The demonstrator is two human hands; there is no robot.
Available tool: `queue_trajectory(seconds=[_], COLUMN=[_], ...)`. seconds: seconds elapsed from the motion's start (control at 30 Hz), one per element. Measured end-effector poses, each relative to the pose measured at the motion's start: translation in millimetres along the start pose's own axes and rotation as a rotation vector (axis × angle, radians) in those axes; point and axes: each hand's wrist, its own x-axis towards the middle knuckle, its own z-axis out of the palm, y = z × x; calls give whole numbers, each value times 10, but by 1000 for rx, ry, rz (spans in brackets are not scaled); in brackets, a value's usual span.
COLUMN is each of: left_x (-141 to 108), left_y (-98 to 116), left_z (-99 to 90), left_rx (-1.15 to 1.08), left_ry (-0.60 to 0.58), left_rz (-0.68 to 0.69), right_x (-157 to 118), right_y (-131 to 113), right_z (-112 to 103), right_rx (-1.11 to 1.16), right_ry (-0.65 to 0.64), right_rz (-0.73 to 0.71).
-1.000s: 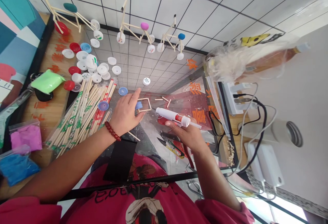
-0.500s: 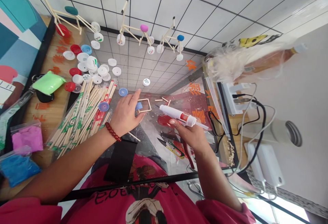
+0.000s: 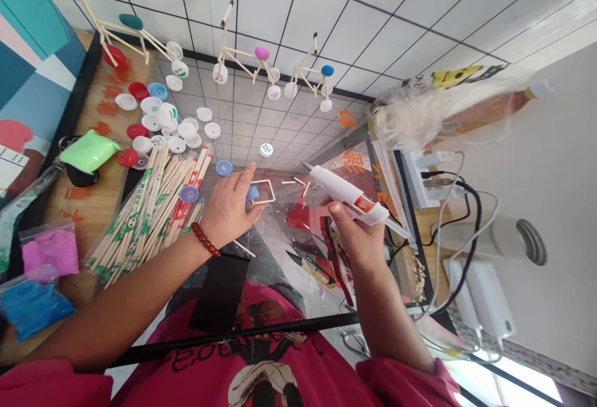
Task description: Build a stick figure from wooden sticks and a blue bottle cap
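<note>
On the glass table, my left hand is beside a small rectangular frame of wooden sticks, its thumb and fingers gripping the near end. A small blue piece lies at that end, partly covered by the hand. My right hand is closed around a white hot glue gun, nozzle pointing up and left, above the table and apart from the frame. Short cut sticks lie between frame and gun. A white bottle cap and a blue bottle cap sit beyond my left hand.
Wrapped chopsticks and many bottle caps lie left. Several stick models with caps stand at the back wall. Scissors and red-handled pliers lie near my right wrist. A power strip and cables are at right.
My right hand has drawn the glue gun to the right, away from the stick frame. The left hand and the frame stay in place.
</note>
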Motion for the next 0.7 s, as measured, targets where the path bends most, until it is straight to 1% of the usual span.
queue_trajectory(seconds=[0.07, 0.1, 0.23, 0.3, 0.4, 0.47, 0.5, 0.57, 0.7], left_x=[0, 0, 0, -1, -7, -13, -16, -20, 2], left_y=[3, 3, -5, -9, -8, -2, 2, 7, 6], left_z=[-6, -8, -5, 1, 3, -7, -17, -50, -170], left_rx=[-1, -3, -4, -5, -7, -6, -8, -13, -24], left_ry=[-6, -9, -5, 1, 5, 1, -6, -32, -93], left_rz=[-4, -4, 14, 17, 1, -6, -7, -8, -22], right_x=[17, 23, 37, 62, 146, 222, 261, 328, 392], right_y=[-83, -118, -162, -138, -70, 9, 64, 207, 564], right_z=[14, 27, 91, 91, 5, -99, -157, -265, -386], right_rx=[32, 37, 65, 134, 251, 256, 220, 117, -13], right_ry=[31, 15, -139, -150, -83, -8, 34, 114, 151], right_rz=[-22, -19, 57, 57, -8, -31, -18, 45, 226])
